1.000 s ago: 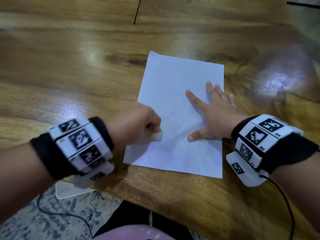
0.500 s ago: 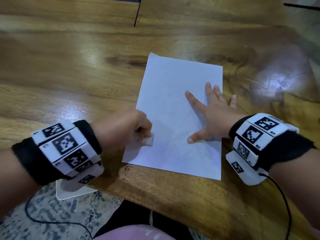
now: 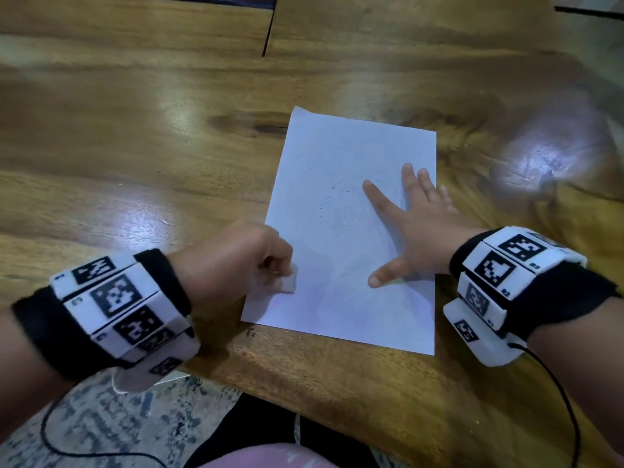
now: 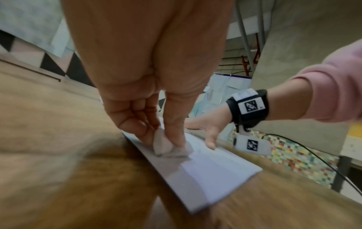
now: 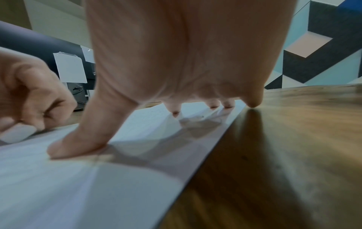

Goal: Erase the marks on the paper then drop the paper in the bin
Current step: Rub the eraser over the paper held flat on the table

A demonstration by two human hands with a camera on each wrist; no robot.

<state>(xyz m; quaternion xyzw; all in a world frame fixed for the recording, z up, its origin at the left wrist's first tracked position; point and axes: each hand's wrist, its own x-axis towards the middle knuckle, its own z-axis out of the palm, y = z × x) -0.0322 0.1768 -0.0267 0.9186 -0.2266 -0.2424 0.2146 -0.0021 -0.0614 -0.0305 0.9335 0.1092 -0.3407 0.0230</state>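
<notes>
A white sheet of paper (image 3: 337, 157) lies flat on the wooden table (image 3: 135, 146), with small dark crumbs scattered near its middle. My left hand (image 3: 236, 261) pinches a white eraser (image 3: 290, 283) at the paper's lower left edge; the left wrist view shows the eraser (image 4: 164, 147) touching the paper (image 4: 211, 173). My right hand (image 3: 415, 228) lies spread flat on the sheet's right side, fingers straight and pressing it down. The right wrist view shows its thumb and fingertips (image 5: 175, 112) on the paper (image 5: 98, 186), with the eraser (image 5: 16, 134) at left. No bin is in view.
The table's near edge (image 3: 337, 393) runs just below the paper, with patterned floor (image 3: 101, 423) beneath. A cable (image 3: 560, 400) hangs from my right wrist band. A dark seam (image 3: 268, 28) crosses the far tabletop.
My left hand with the eraser has drawn back left and down, from the paper's inner area to its lower left edge. The right hand stays flat on the sheet.
</notes>
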